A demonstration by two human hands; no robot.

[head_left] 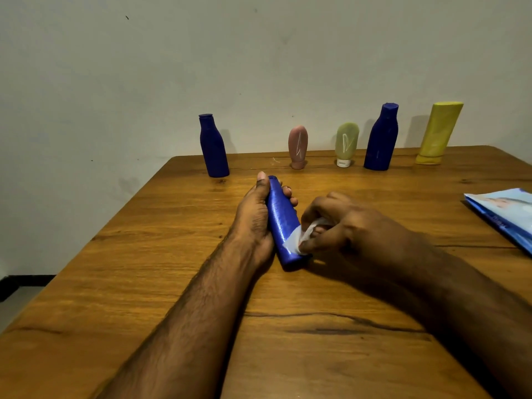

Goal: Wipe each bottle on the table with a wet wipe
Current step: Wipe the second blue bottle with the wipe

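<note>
The blue bottle [280, 223] lies at the centre of the frame on the wooden surface [172, 283], gripped by the left hand [256, 214], fingers curled round it. The right hand [339, 226] pinches a white wet wipe [302, 234] against its lower end. Five bottles stand along the upper edge: dark blue bottle [213, 146], pink bottle [298, 146], green bottle [346, 144], second dark blue bottle [381, 138], yellow bottle [437, 133]. A wipes pack [506, 217] lies at right.

wooden table [201, 283] with five upright bottles [213, 146] along its far edge, wipes pack [506, 217] at right
</note>
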